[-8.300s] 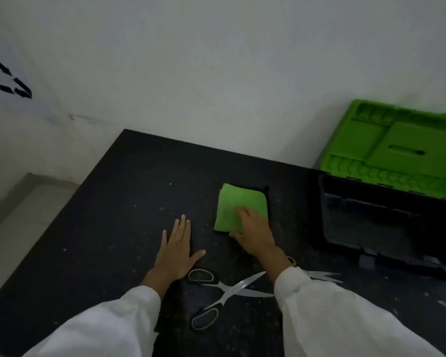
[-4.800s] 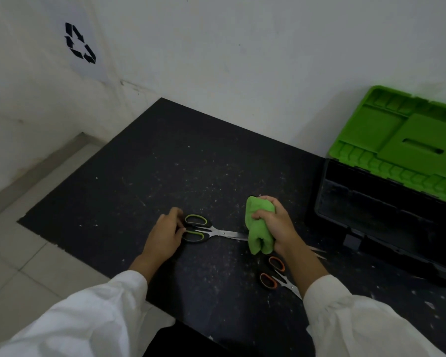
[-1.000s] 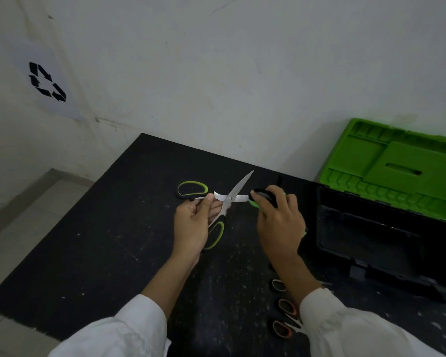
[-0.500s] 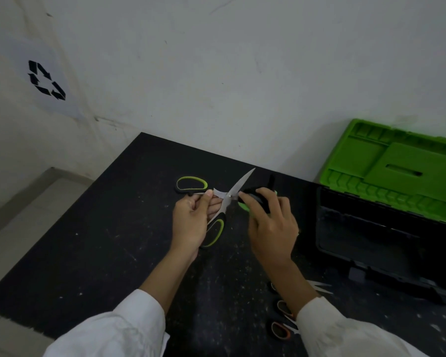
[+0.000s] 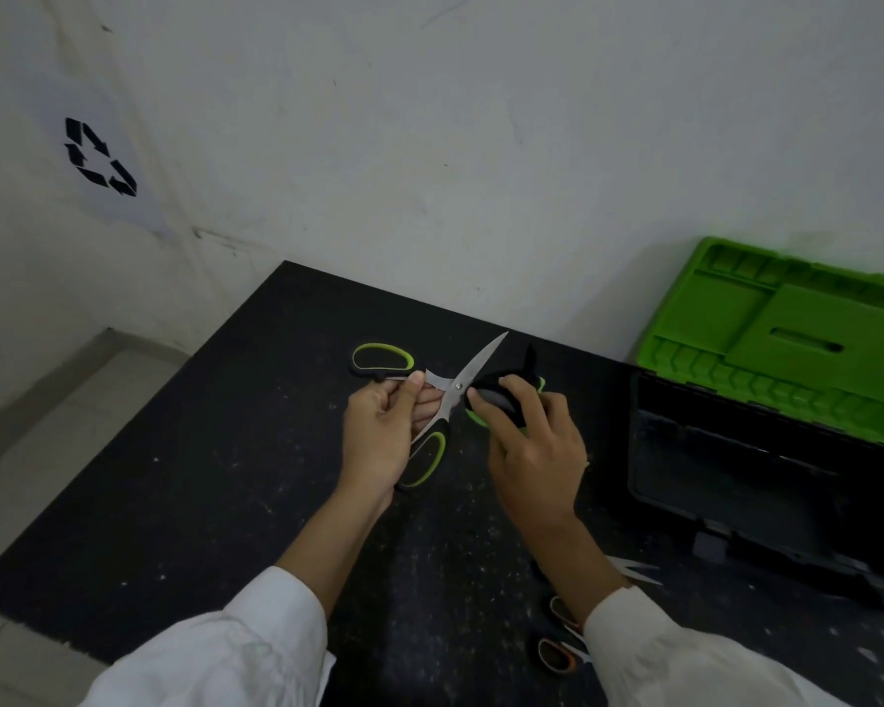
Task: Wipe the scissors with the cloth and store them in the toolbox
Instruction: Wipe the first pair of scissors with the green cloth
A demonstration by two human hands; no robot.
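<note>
Your L hand (image 5: 378,441) pinched the open scissors (image 5: 460,381) near the pivot; R hand (image 5: 532,451) gripped the cloth (image 5: 498,400) round one blade. Best wiped twd the tip.

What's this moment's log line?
phase: wiping | left hand: grips open green-handled scissors | right hand: pinches cloth on blade | toolbox: open | orange-handled scissors: on table

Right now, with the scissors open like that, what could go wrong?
The green-handled scissors are spread open in the left hand, and the right hand presses the cloth right by the pivot, so a finger might get nicked. The orange-handled scissors lie partly hidden by the right sleeve, which might snag them.
</note>
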